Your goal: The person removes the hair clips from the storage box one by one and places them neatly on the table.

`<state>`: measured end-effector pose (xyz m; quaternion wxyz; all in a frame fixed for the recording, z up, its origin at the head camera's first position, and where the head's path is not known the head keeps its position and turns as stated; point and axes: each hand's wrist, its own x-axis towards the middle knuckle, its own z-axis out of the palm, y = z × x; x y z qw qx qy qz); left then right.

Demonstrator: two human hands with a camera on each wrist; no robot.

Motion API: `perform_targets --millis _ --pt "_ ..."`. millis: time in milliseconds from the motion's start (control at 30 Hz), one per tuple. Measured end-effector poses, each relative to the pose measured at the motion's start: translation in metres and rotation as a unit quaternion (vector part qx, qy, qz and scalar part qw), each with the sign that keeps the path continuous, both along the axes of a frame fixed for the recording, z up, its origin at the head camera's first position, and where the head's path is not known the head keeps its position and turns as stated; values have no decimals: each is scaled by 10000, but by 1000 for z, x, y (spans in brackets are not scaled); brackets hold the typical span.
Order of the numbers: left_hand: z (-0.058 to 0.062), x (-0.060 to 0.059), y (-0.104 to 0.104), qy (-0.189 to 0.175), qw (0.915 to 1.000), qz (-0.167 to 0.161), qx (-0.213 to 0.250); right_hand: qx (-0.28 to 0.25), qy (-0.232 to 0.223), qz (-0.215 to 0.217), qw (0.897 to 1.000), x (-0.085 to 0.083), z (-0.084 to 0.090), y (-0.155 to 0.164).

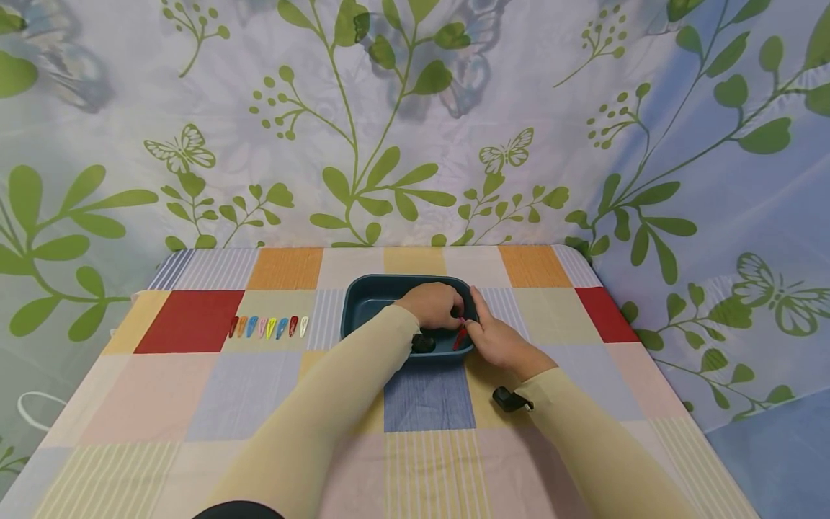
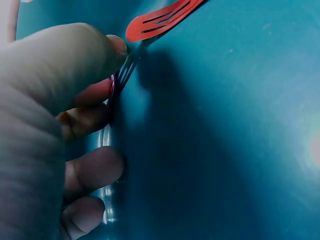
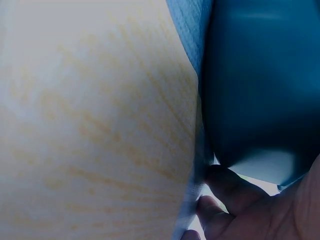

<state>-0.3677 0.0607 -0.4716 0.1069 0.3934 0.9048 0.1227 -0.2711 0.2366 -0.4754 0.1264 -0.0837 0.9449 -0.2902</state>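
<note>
A dark teal tray sits toward the back of the table. Inside its right end, my left hand pinches a purple-pink snap hair clip between thumb and fingers. Close to the fingertips lies a red snap hair clip with slots along its body, on the tray floor. My right hand grips the tray's right side, its thumb by the rim and its fingers along the outer wall. Most of the pinched clip is hidden behind the left hand in the head view.
Left of the tray, several hair clips lie in a neat row, from a dark red clip to a white clip. A patchwork tablecloth covers the table. Behind it hangs a leaf-patterned curtain. A white cable loops at the left edge.
</note>
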Motion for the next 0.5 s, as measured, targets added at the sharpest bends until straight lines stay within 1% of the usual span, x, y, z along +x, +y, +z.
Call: perform_targets --millis 133,233,433,500 --pt "6 4 -1 57 10000 -54 -31 -5 -34 8 10000 -1 0 0" --pt "7 6 -2 155 9998 -121 -80 -41 -52 -12 10000 -1 0 0" --pt "7 7 -1 486 9982 -280 -208 -65 -63 -50 9999 1 2 -2" --pt "7 6 -1 538 9979 -292 -200 -50 -65 -39 10000 1 2 -2"
